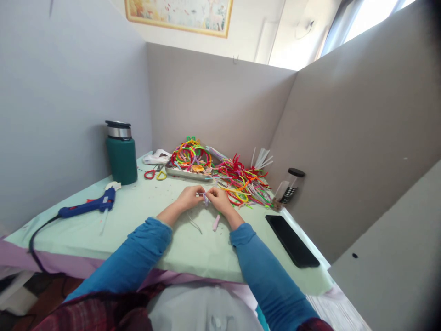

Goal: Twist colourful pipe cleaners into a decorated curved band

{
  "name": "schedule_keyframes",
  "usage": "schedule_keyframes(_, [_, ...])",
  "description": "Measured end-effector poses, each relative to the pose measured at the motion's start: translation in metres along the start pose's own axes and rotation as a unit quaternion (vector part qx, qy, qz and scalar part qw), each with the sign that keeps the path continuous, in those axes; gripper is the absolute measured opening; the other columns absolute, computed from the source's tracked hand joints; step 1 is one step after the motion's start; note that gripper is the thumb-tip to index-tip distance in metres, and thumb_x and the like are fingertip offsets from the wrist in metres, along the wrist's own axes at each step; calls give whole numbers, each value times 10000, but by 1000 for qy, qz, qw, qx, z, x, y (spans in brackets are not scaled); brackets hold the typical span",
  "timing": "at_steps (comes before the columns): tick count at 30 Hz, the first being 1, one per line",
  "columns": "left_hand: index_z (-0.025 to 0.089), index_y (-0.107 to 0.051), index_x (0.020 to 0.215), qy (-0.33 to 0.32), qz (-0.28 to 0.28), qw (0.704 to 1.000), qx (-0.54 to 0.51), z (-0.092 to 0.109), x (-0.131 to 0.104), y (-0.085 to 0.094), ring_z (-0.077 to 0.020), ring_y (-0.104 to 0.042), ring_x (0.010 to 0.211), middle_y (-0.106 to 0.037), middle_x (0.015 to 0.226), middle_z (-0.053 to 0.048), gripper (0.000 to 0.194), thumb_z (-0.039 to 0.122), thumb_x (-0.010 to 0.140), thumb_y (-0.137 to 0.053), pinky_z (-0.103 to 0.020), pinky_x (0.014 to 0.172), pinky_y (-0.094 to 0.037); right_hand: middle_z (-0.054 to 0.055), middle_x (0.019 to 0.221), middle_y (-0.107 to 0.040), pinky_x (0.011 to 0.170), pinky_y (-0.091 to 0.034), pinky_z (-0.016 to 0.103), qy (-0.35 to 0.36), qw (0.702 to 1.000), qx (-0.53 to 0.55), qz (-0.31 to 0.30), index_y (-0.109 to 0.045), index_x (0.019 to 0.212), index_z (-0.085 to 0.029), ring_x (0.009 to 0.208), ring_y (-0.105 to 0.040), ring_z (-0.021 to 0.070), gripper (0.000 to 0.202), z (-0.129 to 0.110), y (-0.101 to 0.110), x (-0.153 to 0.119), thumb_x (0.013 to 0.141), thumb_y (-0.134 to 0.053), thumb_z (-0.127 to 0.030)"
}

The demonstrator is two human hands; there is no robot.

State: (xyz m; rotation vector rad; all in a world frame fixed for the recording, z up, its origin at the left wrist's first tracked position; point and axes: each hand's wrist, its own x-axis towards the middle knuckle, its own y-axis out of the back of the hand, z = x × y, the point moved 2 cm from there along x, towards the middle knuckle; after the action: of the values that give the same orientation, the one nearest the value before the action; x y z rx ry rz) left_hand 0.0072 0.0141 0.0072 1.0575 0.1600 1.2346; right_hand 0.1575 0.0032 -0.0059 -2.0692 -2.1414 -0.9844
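My left hand (189, 197) and my right hand (219, 200) meet over the middle of the table, fingertips pinched close together. Between them is a small light-purple pipe cleaner (206, 200), partly hidden by the fingers. A thin grey strand (195, 222) lies on the cloth just below my left hand. Near my right wrist rests a short pink piece (216, 223) with a bit of green at its top.
A metal tray (188, 174) of coloured pipe-cleaner shapes stands at the back, with a loose pile of pipe cleaners (246, 177) beside it. Left are a green bottle (121, 158), scissors (161, 175) and a blue glue gun (87, 205). Right are a black phone (292, 240) and a clear bottle (290, 186).
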Motion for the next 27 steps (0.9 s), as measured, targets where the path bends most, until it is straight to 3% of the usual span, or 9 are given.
schedule_keyframes(7, [167,-654,817,-32,-5,999,17,7,-2,4,-131,-548,703,-663,782,-25,230,357,732,-557,-206,640,-368,-22,594,-518,553,-343,218,3,1000,-12,1,-550,655,-151,576,-452,102,159,-2,1,0,693,-487,-292])
schedule_keyframes(27, [182,-670,834,-39,5,999,29,7,-3,4,-132,-532,671,-660,750,-23,224,230,758,-465,-213,639,-360,-23,585,-497,546,-340,218,-5,1000,2,5,-530,632,-154,570,-434,102,206,-6,3,-2,705,-492,-342])
